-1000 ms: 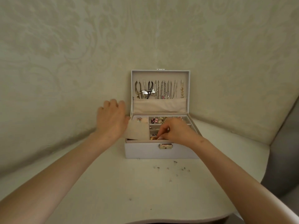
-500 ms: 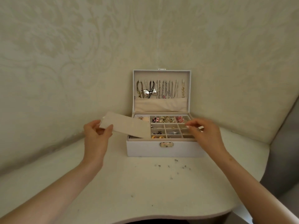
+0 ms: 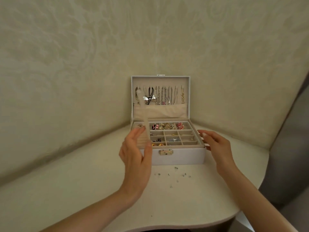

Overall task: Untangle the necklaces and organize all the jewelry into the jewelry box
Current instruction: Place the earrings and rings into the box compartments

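Left fingers [image 3: 136,133] and thumb pinch a thin flat beige insert panel [image 3: 144,114]. It is seen edge-on and motion-blurred, standing near upright over the left end of the box tray. Left hand [image 3: 135,158] sits in front of the box's front-left corner. Right fingers [image 3: 203,135] are straight, loosely spread and hold nothing, with the tips at the box's right rim; contact cannot be told. Right hand [image 3: 217,148] is just beside the right wall. Between the hands sits a white rectangular jewelry box [image 3: 184,156] with its lid raised upright and a gold clasp [image 3: 166,152] on the front face. The tray is split into small beige-lined cells, with rings and earrings [image 3: 167,127] in the back row and left cells. Thin chain necklaces [image 3: 164,97] hang in a row inside the lid, their lower ends tucked into a beige fabric pocket [image 3: 167,111]. Small loose bits [image 3: 175,174] are scattered on the cream surface [image 3: 75,190] just in front of the box. A patterned cream wall [image 3: 83,64] stands behind.
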Available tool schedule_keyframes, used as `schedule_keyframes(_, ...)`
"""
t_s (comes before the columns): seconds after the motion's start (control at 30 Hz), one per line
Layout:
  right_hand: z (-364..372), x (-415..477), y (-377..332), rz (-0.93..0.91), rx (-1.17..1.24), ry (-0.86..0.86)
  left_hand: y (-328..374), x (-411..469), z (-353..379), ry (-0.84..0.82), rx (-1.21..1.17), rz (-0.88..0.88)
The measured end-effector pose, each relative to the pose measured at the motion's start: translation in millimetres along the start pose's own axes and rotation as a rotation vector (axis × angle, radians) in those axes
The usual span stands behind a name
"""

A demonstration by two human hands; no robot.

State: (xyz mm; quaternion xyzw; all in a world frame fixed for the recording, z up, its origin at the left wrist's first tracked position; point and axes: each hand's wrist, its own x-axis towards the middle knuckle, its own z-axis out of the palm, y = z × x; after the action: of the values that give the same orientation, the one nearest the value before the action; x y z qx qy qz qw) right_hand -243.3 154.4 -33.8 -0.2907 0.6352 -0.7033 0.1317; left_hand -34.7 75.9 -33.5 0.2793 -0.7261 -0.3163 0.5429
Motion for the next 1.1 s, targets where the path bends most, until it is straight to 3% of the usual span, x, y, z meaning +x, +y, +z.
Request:
schedule_keyframes(0.2, -0.9, -1.7, -1.8, 0.013, 0.005, -0.029, -17.4, 32.0, 6.1, -0.203, 0.355, 0.153)
schedule_keyframes(0.37, -4.4, 2.5, 4.4, -0.088, -0.160, -0.071, -30.3, 41.8, 0.2, -0.337, 0.598, 0.166)
schedule_keyframes(0.47, -4.2, 13.5, 6.5, -0.181, -0.484, -0.138, -29.0, 47.1, -3.6, -0.431, 0.632, 0.217)
schedule_keyframes(0.6, -2.4, 25.6, -9.2, -0.132, -0.990, -0.284, -25.5, 66.5, -0.6, -0.691, 0.712, 0.224)
schedule_keyframes(0.7, 2.5, 26.1, -25.4, -0.150, -1.168, -0.346, -28.1, 70.8, 1.1, -0.789, 0.767, 0.273)
schedule_keyframes(0.8, 6.6, 25.9, -31.0, -0.197, -1.255, -0.387, -29.3, 69.2, 1.1, -0.778, 0.733, 0.315)
schedule_keyframes(0.87, 5.3, 24.2, -25.2, -0.212, -1.236, -0.370, -29.2, 64.4, -1.5, -0.660, 0.607, 0.364)
schedule_keyframes(1.0, -4.3, -6.0, -13.0, -0.566, -0.775, -0.145, -25.2, 39.1, -20.0, -0.305, 0.331, 0.429)
schedule_keyframes(1.1, -13.7, -42.9, -9.5, -0.672, -0.575, -0.190, -24.4, 8.3, -42.5, -0.317, 0.294, 0.331)
